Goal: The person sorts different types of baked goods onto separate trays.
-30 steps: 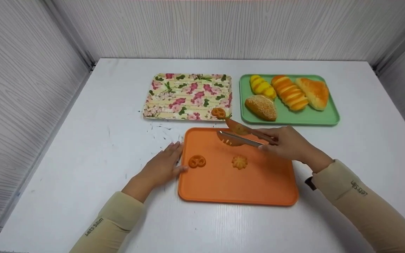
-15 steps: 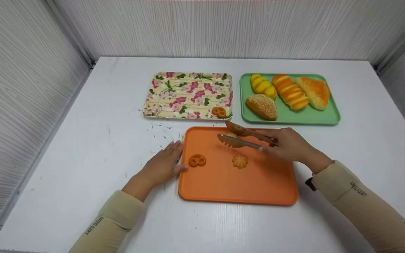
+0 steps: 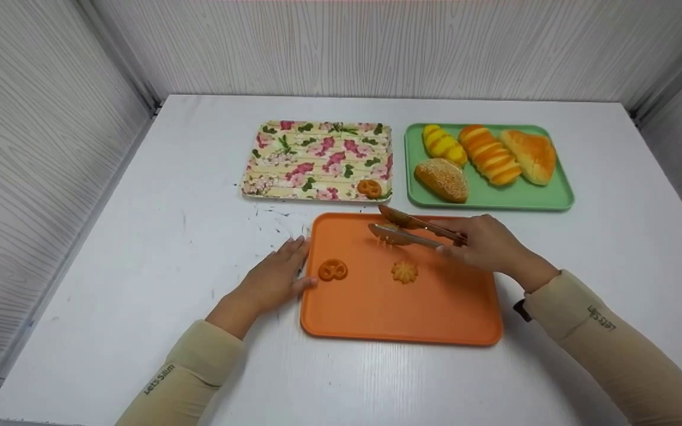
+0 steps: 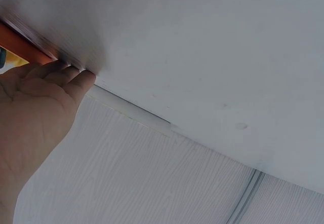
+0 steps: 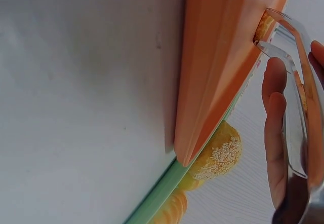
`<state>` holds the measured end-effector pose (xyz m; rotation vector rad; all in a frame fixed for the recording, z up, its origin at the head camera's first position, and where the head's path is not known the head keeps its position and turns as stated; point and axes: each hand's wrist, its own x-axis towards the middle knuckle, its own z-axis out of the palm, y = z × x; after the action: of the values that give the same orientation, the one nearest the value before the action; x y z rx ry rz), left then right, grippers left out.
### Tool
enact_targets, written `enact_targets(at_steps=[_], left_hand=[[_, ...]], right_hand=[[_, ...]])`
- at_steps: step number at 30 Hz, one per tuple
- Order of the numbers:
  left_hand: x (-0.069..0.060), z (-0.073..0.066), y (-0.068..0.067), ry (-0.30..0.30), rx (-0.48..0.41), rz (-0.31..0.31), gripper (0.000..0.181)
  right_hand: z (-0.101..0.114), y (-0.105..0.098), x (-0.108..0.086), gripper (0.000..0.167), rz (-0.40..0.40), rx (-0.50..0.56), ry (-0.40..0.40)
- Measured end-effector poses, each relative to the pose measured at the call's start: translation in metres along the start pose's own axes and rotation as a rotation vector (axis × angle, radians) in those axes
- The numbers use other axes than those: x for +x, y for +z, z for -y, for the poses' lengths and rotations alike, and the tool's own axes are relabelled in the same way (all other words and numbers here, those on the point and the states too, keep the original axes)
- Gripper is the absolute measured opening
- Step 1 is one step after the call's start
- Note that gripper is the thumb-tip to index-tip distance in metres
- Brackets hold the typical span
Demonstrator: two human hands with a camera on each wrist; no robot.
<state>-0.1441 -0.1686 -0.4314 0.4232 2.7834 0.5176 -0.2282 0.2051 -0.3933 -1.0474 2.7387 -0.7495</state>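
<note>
A pair of metal tongs (image 3: 421, 223) is gripped by a right hand (image 3: 482, 244) at the far rim of an orange tray (image 3: 400, 316), its two arms held apart. From the right wrist, a cookie (image 5: 264, 26) is seen between the tong tips, ahead of the right fingers and just inside the edge; whether it is firmly pinched cannot be told. A left hand (image 3: 273, 279) is laid along the tray's left edge, fingers outstretched, thumb set over the rim. Just right of that thumb, a pretzel (image 3: 333, 272) is placed; between both sets of fingers, a flower-shaped cookie (image 3: 404, 272) is surrounded by flat orange surface. Beyond the left fingers, across a strip of white tabletop (image 3: 240, 216), a floral tray (image 3: 311, 154) is positioned, a second pretzel (image 3: 369, 189) tucked in its near right corner. Beyond the right fingers, four breads (image 3: 489, 155) are carried on a green tray (image 3: 548, 200), divided from the floral one by a narrow gap. Left of the left fingers, wide room is offered by the tabletop.
</note>
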Motion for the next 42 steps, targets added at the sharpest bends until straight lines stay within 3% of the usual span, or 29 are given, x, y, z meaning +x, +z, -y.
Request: enact_targets(at_steps=[7,12,26,42], left_hand=[[0.000,0.000,-0.001,0.000,0.006,0.009,0.079],[0.001,0.001,-0.001,0.013,0.007,0.000,0.080],[0.001,0.000,0.001,-0.029,-0.003,0.008,0.082],[0.000,0.000,0.000,-0.001,-0.009,0.007,0.082]], right_hand=[[-0.001,0.000,0.000,0.044,-0.030,-0.003,-0.037],[0.002,-0.005,0.003,0.046,-0.035,0.026,0.003],[0.006,-0.012,0.039,0.045,-0.111,0.028,0.025],[-0.001,-0.011,0.071,0.048,-0.149,0.055,0.195]])
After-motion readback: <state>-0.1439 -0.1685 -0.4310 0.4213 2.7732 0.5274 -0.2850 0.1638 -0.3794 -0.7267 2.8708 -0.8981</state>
